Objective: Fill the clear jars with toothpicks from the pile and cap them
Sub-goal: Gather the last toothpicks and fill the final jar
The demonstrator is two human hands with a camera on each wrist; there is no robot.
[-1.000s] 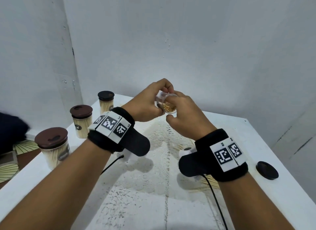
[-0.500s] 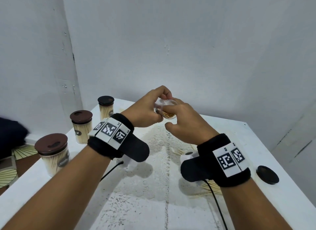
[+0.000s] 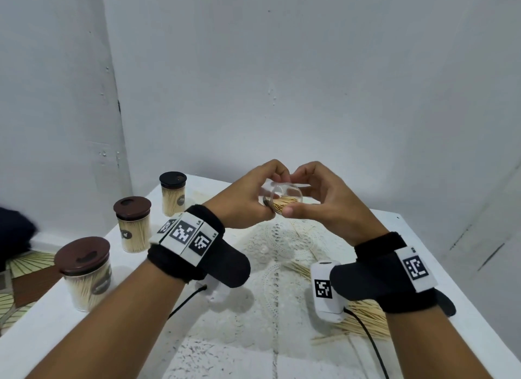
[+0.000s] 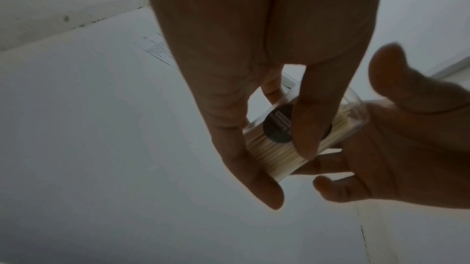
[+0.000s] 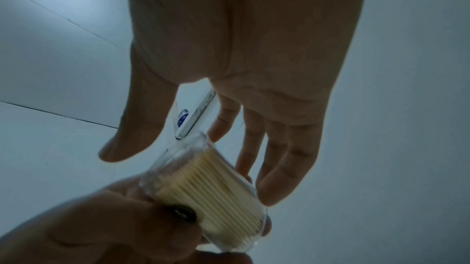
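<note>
On the left side of the white table [image 3: 465, 316] stand three clear round jars full of toothpicks. The nearest one has a brown round lid [image 3: 82, 255] and sits at the near left edge. The brown-capped middle jar [image 3: 132, 223] stands a bit farther back. The far jar with a black lid [image 3: 172, 193] stands near the wall. All three are upright and well apart from each other.

A white lacy cloth [image 3: 270, 265] lies down the middle of the table.

Above the cloth, the left hand [image 3: 248, 198] holds a small clear plastic jar [image 3: 284, 201] up in the air. The jar is tipped on its side, with its open mouth facing the person. Pale wooden toothpicks [image 3: 286, 202] lie inside it and fill only the lower part. The left wrist view shows the left fingers [image 4: 307, 123] curled around the jar's side, over a dark round label [image 4: 278, 125].

The right hand [image 3: 332, 206] holds the same jar from the right. Its thumb [image 3: 293, 210] presses under the rim and its curled fingers reach over the top. In the right wrist view the right fingers [image 5: 277, 159] bend loosely beside the jar [image 5: 211, 192].

Near the right wrist, a loose pile of wooden toothpicks [image 3: 363, 319] lies on the table. A few more toothpicks [image 3: 296, 268] lie on the cloth. A flat black round lid [image 3: 446, 305] peeks out behind the right wrist band.
</note>
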